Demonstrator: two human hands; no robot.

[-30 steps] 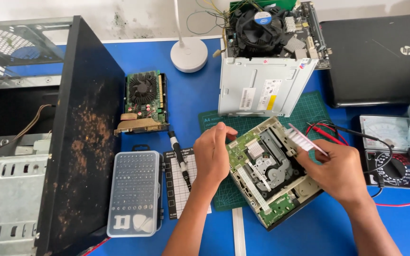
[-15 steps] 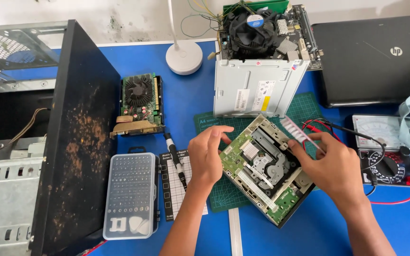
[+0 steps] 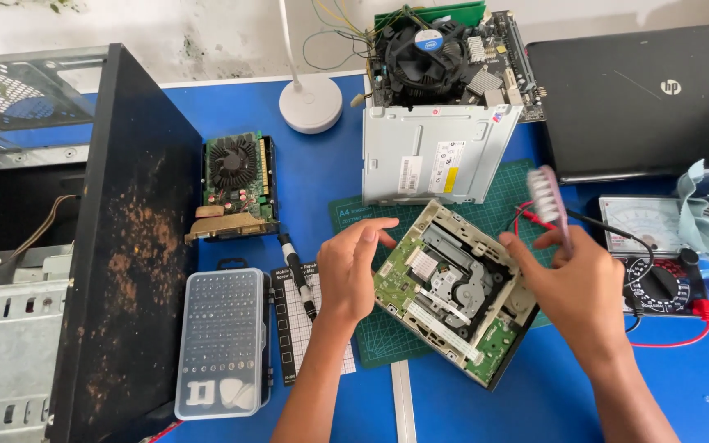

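Note:
An opened disc drive (image 3: pixel 453 291) with bare circuit boards and mechanism lies tilted on a green cutting mat (image 3: pixel 387 332). My left hand (image 3: pixel 353 271) rests at the drive's left edge, fingers curled against it. A pink brush (image 3: pixel 550 197) with white bristles is gripped in my right hand (image 3: pixel 578 287), which is raised just right of the drive, bristles pointing up and away from the boards.
A rusty black computer case (image 3: pixel 116 246) fills the left. Nearby lie a clear screwdriver bit case (image 3: pixel 221 340), a black screwdriver (image 3: pixel 297 264), a graphics card (image 3: pixel 235 184), a metal drive cover (image 3: pixel 436 156), a motherboard with fan (image 3: pixel 445 57), a laptop (image 3: pixel 642 98), a multimeter (image 3: pixel 658 271) and a lamp base (image 3: pixel 310 102).
My right hand has lifted the brush up off the drive and turned it upright. The left hand has shifted slightly along the drive's left edge.

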